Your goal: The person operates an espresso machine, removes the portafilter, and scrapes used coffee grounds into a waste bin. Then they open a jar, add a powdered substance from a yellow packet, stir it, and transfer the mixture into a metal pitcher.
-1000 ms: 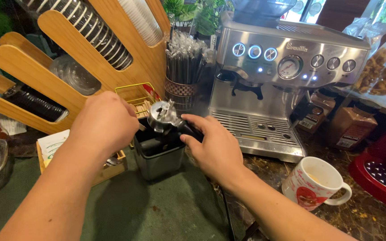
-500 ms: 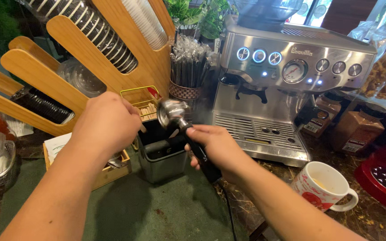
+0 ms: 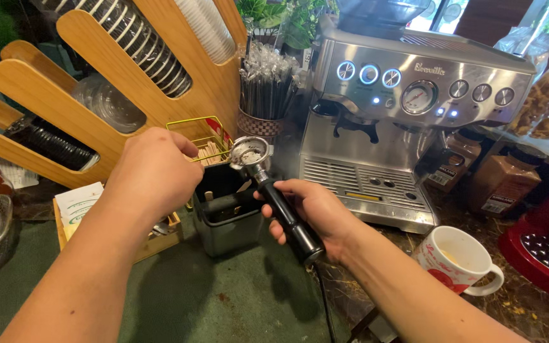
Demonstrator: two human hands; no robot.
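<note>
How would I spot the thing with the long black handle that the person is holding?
Find the steel espresso machine. Left of its drip tray, over a dark knock box, the right hand holds the portafilter. Only it joins a round metal basket to a black handle.

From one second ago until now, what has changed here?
The right hand turned the filter holder basket-up and lifted it off the knock box, shifting its grip down the black handle. The left hand stayed beside the box; the mug and coffee machine did not move.
</note>
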